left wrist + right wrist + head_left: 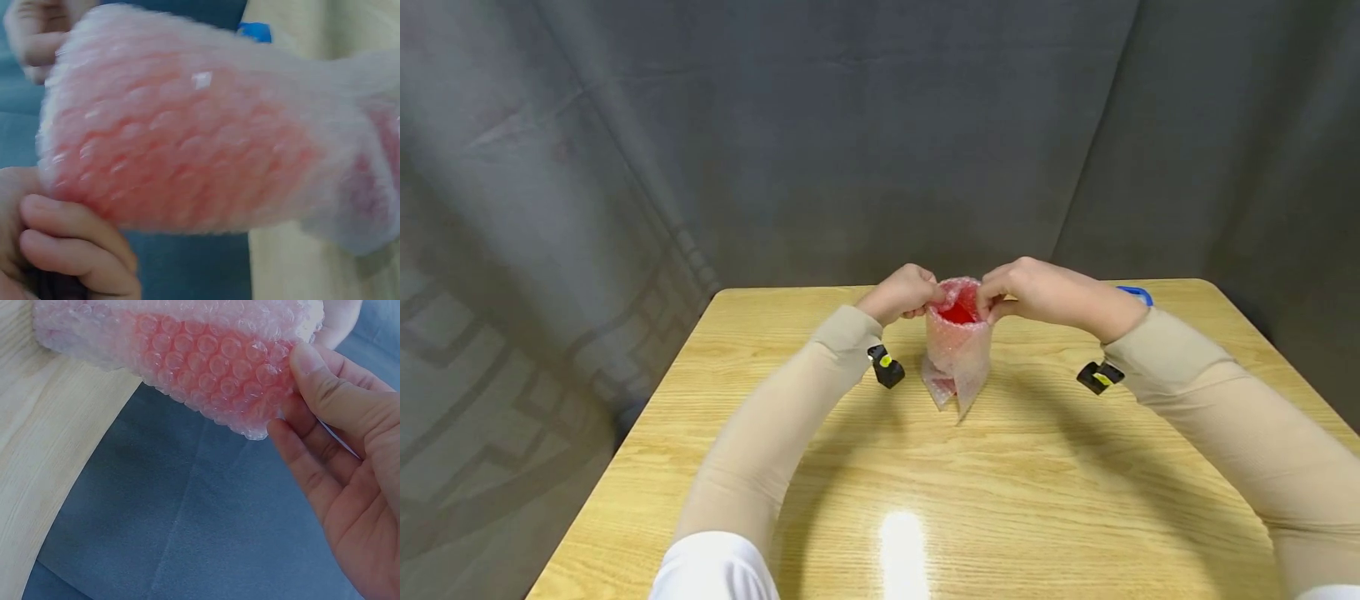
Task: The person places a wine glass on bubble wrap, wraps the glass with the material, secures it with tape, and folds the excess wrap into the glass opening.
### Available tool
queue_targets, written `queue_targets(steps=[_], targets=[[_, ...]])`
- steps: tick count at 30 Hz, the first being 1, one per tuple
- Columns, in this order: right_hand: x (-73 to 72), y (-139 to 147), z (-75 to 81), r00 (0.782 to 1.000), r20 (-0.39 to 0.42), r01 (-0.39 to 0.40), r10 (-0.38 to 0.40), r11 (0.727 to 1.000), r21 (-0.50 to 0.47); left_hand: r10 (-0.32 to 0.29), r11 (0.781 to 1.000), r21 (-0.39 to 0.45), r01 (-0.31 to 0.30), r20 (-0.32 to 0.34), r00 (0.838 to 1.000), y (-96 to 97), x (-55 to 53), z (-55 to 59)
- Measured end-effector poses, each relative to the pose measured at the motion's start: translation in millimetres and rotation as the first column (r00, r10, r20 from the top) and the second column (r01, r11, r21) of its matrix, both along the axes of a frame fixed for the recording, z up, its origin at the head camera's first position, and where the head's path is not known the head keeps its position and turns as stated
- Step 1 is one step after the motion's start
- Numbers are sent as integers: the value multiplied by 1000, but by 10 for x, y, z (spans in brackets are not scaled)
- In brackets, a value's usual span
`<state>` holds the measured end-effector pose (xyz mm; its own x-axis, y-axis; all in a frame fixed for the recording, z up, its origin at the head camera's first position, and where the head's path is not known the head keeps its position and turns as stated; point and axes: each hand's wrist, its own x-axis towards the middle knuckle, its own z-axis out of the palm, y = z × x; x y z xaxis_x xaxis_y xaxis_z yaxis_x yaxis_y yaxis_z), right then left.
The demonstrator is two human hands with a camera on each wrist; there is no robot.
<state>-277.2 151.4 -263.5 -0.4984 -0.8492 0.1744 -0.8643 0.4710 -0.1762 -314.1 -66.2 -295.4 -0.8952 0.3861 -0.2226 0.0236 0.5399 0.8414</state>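
Note:
A red object wrapped in bubble wrap (958, 354) stands on the table, its wrap open at the top and loose, ragged at the bottom. Red shows inside the opening; what the object is cannot be told. My left hand (904, 293) pinches the wrap's upper rim on the left side. On the opposite side, my right hand (1037, 292) grips the rim between thumb and fingers. In the right wrist view, the thumb presses on the outside of the bubble wrap (212, 362). The left wrist view shows curled left fingers (75, 244) at the rim.
The wooden table (865, 483) has its far edge just behind the wrapped object. A blue-edged item (1137, 295) lies at the back right, partly hidden by the right wrist. Grey curtains (880, 150) hang behind and beside the table.

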Motion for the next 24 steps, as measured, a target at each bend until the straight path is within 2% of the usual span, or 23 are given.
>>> queue_targets(steps=[3,5,13,18,24], targets=[[-8,-4,7,1000,0,-4,4,1000,8,47,997,54,-48,16,999,44,-28,-78],[-4,-9,11,1000,-2,-9,9,1000,6,69,995,69,-71,22,997,61,-36,-93],[14,-20,11,1000,-6,-14,14,1000,-9,96,992,74,-99,47,994,92,-41,-91],[27,-23,11,1000,19,12,-12,1000,2,105,992,70,-106,16,994,45,-4,-87],[55,19,27,999,26,28,-28,1000,-8,75,996,49,-73,-42,996,-45,47,-12]])
